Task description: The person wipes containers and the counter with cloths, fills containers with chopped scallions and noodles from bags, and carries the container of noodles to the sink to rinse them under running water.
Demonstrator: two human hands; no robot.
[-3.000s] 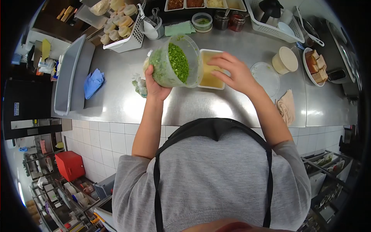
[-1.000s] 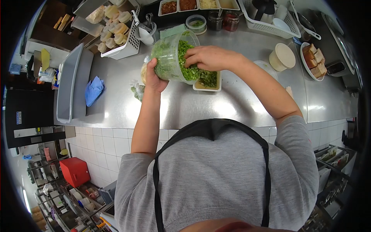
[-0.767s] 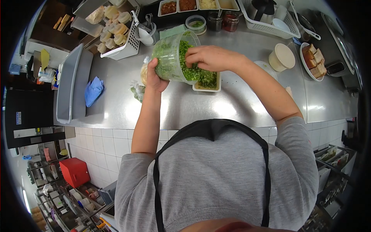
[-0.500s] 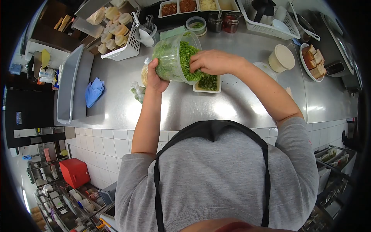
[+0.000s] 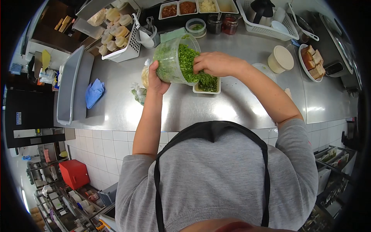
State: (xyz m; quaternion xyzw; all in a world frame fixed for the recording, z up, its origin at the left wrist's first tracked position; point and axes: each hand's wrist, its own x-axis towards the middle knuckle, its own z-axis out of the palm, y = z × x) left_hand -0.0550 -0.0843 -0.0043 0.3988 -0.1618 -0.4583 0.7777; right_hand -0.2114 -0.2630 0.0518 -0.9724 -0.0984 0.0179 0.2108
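Observation:
Gripped in my left hand (image 5: 157, 79) is a clear round plastic tub (image 5: 167, 63), tilted on its side with its mouth toward the right. Chopped green onions (image 5: 187, 58) fill it and spill toward its lower lip. My right hand (image 5: 210, 63) is at the tub's mouth, fingers curled down against the green onions; the fingertips are partly hidden. Directly below stands a small white rectangular container (image 5: 207, 92) with chopped greens inside, partly covered by the tub and my hand.
Plastic bags (image 5: 138, 92) lie left of the tub, near a blue cloth (image 5: 94, 92) and a grey bin (image 5: 71, 89). Squeeze bottles fill a white basket (image 5: 125, 52). Rightward are a lidded cream tub (image 5: 281, 59) and a bowl of browned blocks (image 5: 312, 63).
My right hand has shifted slightly right and down at the tub's mouth. More green onions now lie in the white container below. The tub stays tilted in my left hand.

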